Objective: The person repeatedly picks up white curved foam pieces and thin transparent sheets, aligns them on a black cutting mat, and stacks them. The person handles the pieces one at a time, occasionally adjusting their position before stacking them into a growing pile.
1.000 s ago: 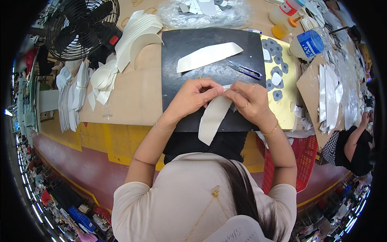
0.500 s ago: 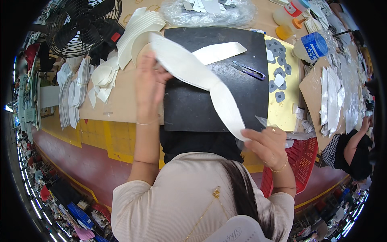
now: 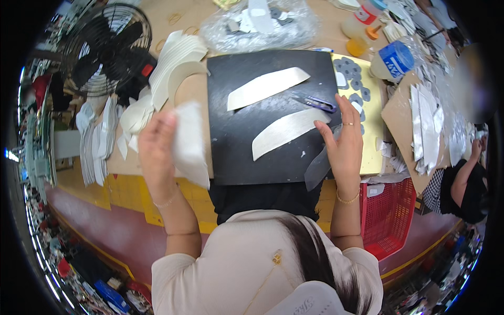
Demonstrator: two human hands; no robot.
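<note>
1. The left hand (image 3: 156, 152) is raised over the counter's (image 3: 94, 181) left part, fingers closed on a white sheet (image 3: 190, 144) that hangs from its grip, blurred.
2. The right hand (image 3: 344, 139) lies open at the right edge of the black mat (image 3: 231, 105), fingertips touching the end of the lower strip (image 3: 289, 131); a grey translucent film (image 3: 318, 167) hangs under its palm, and I cannot tell whether it is pinched.
3. Two pale curved strips lie flat on the mat: the lower one and an upper strip (image 3: 266, 87), apart from each other. By my reckoning these two are laid out.
4. Purple snips (image 3: 317, 102) lie just above the right hand's fingertips.
5. Beyond the mat's left edge sits a stack (image 3: 176, 58) of similar white pieces, which suggests plenty remain to be handled.
6. A yellow board (image 3: 370, 126) with grey cut-outs lies to the right of the mat.
</note>
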